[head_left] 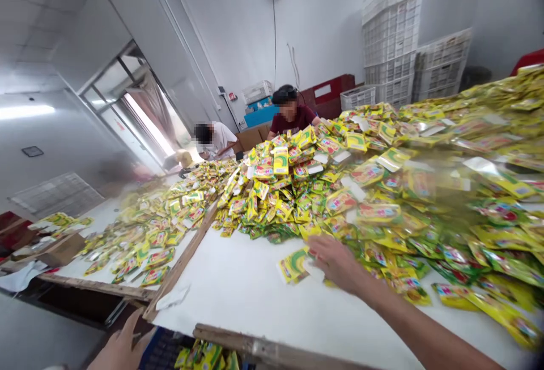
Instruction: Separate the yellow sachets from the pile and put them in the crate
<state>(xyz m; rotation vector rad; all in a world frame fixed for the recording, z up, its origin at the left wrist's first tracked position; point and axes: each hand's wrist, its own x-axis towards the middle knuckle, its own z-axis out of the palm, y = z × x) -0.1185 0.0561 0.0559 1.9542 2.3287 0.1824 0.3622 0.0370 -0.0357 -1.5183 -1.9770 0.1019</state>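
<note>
A big heap of small yellow and green sachets (382,188) covers the white table (246,290). My right hand (335,262) reaches across the table to the heap's near edge, fingers stretched over a few loose sachets (294,263) lying flat. Whether it holds one I cannot make out. My left hand (121,347) hangs low at the table's near left corner, fingers loosely curled, only partly in view, and what it touches is hidden.
A second table (102,217) to the left carries more sachets. Two people sit at the far end. Stacked white crates (395,35) stand against the back wall. A box of sachets (204,356) lies below the near edge.
</note>
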